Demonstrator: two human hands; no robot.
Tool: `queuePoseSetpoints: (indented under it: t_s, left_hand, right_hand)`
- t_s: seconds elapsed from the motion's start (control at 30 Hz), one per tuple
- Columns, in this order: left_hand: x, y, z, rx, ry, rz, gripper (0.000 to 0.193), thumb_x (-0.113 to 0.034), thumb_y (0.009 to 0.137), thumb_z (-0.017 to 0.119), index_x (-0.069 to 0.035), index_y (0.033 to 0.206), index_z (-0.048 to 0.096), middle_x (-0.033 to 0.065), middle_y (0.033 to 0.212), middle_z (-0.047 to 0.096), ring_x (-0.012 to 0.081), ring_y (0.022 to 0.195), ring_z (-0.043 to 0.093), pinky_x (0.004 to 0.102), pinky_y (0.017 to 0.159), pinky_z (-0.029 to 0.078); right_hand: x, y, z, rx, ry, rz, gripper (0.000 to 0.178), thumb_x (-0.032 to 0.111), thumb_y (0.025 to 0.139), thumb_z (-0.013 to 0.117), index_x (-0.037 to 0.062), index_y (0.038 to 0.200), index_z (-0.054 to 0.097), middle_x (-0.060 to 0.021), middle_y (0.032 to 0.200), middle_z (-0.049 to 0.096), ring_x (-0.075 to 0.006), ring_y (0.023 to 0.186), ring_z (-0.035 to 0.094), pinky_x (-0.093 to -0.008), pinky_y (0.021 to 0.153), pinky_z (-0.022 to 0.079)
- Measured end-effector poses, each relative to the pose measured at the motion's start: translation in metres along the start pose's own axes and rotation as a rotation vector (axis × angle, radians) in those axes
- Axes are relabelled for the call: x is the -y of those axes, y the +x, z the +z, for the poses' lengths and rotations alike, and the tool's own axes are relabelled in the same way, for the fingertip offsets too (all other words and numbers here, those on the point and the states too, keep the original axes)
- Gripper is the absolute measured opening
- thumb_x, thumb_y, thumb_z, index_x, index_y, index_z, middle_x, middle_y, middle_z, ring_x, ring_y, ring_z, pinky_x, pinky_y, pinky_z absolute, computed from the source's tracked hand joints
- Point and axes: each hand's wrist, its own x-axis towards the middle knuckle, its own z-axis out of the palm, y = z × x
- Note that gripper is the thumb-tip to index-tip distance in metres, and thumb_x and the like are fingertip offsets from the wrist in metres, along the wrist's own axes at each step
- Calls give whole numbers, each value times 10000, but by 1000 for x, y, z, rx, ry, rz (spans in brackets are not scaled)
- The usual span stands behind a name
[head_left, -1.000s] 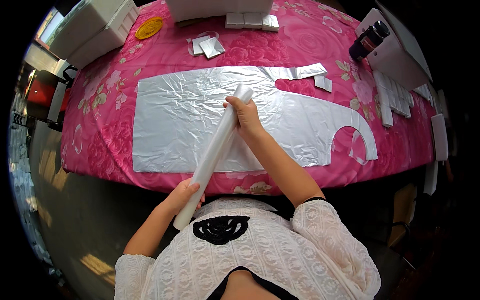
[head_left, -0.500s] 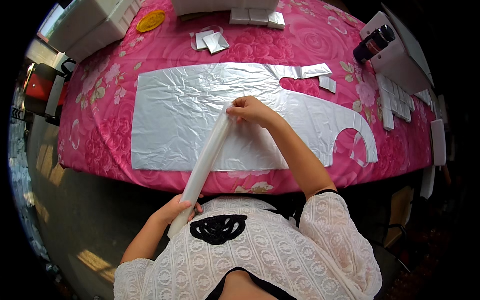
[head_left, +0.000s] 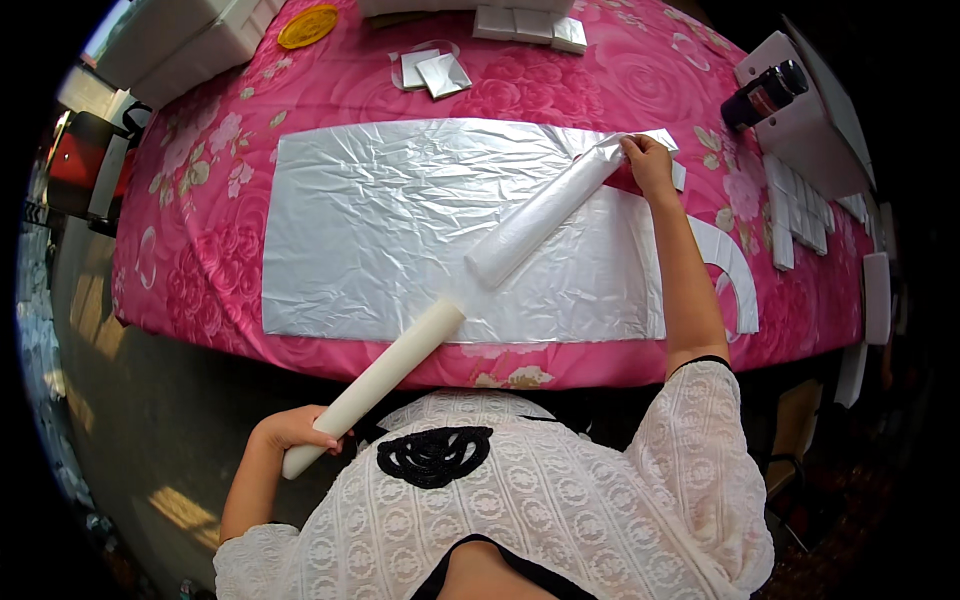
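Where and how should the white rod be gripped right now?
Probably near the lower end of the white rod: come from the left and wrap around it, as the left hand does. It is straight, round and slants up to the right in the picture, so gripping there leaves the bare upper end clear, pointing toward the translucent sleeve in the right hand.

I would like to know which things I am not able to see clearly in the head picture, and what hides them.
In the head view:
Left hand: some fingers are hidden behind the white cylinder.
Silver sheet: lower-right cut-out partly covered by the right forearm.
Translucent film sleeve: pinched end partly hidden by the right hand.
White foam box, upper left: cut off by the top edge.
Dark bottle: label too small to read.
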Motion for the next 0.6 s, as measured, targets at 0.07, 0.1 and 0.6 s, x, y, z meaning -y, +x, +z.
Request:
queuePoseSetpoints:
  t_s: [0.07,0.1,0.6]
  left_hand:
    - [-14,-5,-12,-14,258,5,539,-232,642,770,-18,1082,547,47,897,611,121,806,577,278,759,466]
    - [-25,-5,-15,-30,266,21,524,-230,642,768,-22,1075,559,44,927,610,124,847,566,286,790,448]
    - [-155,124,58,-337,1576,1266,561,-302,709,667,21,1139,506,162,1179,510,325,1111,481,405,936,395]
  right_hand:
    - [-2,1,-2,4,24,-85,212,176,832,594,-28,860,641,-20,692,619,-67,586,520,-224,563,427]
    - [-1,0,5,53,96,-89,204,169,836,592,-26,871,639,-16,694,613,-69,585,516,-222,560,423]
    - [66,-30,104,453,62,-127,221,182,818,623,-24,896,632,-35,702,609,-100,629,552,-245,604,450]
